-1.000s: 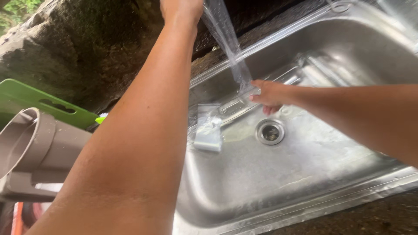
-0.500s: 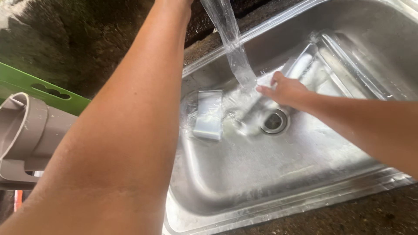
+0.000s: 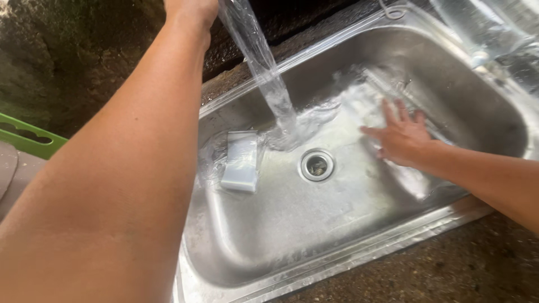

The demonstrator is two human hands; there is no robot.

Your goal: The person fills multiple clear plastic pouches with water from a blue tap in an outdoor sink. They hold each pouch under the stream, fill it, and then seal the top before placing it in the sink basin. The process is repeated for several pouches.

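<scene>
Head camera looks down over my two bare arms into a stainless steel sink (image 3: 359, 247). My left hand (image 3: 191, 10) is raised at about twelve o'clock, at the very top edge of the view, and most of it is cut off there; it sits right where the stream of water (image 3: 264, 73) begins, but I cannot tell whether its fingers are clenched on something or loose. My left forearm fills the whole seven o'clock side of the view.

The water falls in a clear slanted column from beside that hand down to the sink floor, landing just above the round drain (image 3: 317, 164) and spreading in a shallow splash toward two o'clock.

My right hand (image 3: 401, 137) is at three o'clock from the drain, released and flat, fingers spread and pointing toward the back wall of the basin. It grasps nothing; the palm faces down over the wet ridged part of the sink floor, and I cannot tell whether it presses on the metal or hovers just over it. It is apart from the falling stream.

A pale rectangular sponge (image 3: 240, 161) lies on the sink floor at nine o'clock from the drain, near the left wall, just beside where the water lands. Neither hand touches it.

At nine o'clock of the view, beyond my left arm, a green plastic tray edge (image 3: 28, 137) shows against a dark rough stone wall (image 3: 67, 62). A speckled stone countertop (image 3: 449, 264) runs along the sink's near rim at five o'clock.
</scene>
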